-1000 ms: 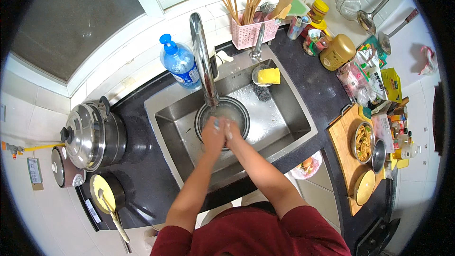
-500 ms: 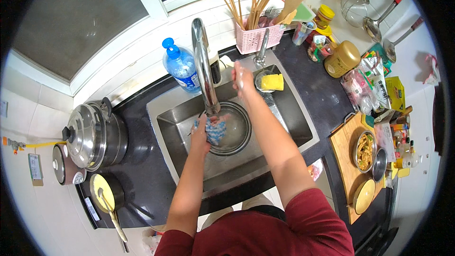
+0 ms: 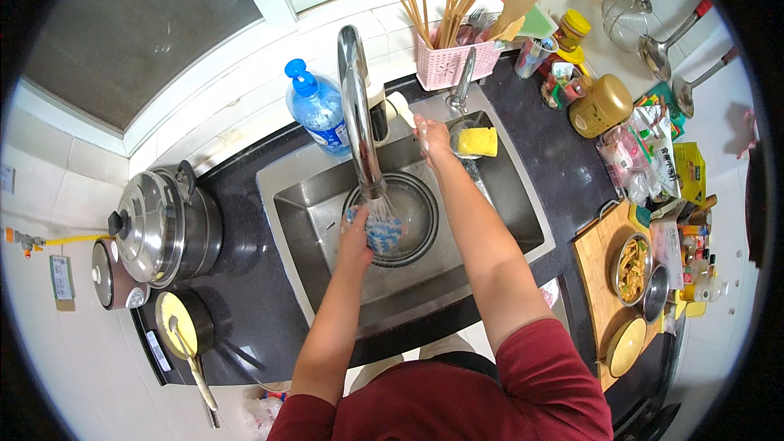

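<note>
Left hand [image 3: 354, 238] low in the sink [image 3: 518, 216], fingers closed on a blue-and-white cloth [image 3: 384, 237] under the tap [image 3: 357, 106]; reads as rinsing. Cloth lies over the round bowl [image 3: 418, 216], its folds blurred by water. Behind, a white handle [image 3: 401, 106], base hidden by tap. Right hand [image 3: 433, 137] at it; cannot tell whether fingers grasp. Lifting it calls for a sure grip.

Marks of print stand on several things, but most are too small for reading. The bottle [image 3: 317, 110] carries a blue and white label [image 3: 330, 137]. On the white packet [image 3: 658, 149] there are dark characters. A pale sticker [image 3: 158, 349] is at the left edge of the surface [image 3: 253, 298]; another label [image 3: 62, 274] is on the wall [image 3: 86, 351].
</note>
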Demonstrator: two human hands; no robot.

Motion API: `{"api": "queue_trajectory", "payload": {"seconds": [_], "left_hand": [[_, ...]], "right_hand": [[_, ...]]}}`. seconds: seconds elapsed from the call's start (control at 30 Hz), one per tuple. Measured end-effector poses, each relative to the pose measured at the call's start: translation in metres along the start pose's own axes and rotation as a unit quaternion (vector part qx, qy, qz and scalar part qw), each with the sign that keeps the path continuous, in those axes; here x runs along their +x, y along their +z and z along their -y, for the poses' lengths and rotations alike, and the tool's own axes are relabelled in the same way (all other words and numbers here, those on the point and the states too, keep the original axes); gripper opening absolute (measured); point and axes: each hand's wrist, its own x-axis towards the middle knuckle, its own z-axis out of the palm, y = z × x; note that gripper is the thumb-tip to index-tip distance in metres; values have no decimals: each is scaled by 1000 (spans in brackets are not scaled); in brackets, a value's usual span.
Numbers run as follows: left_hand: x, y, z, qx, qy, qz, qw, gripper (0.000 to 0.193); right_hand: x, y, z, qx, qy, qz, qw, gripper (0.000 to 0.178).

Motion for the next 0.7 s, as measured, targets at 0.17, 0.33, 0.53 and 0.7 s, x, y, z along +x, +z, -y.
{"api": "queue_trajectory", "payload": {"seconds": [0.17, 0.33, 0.53, 0.7], "left_hand": [[-8, 1, 13, 13, 15, -45, 999, 13], [6, -24, 36, 256, 219, -104, 936, 13], [-35, 9, 44, 564, 399, 37, 722, 12], [26, -44, 60, 309, 140, -41, 940, 26]], "right_hand": [[2, -3, -55, -29, -118, -25, 992, 36], [-109, 30, -153, 117, 260, 195, 939, 49], [-139, 25, -165, 346, 308, 267, 845, 44], [-160, 35, -157, 109, 141, 157, 971, 27]]}}
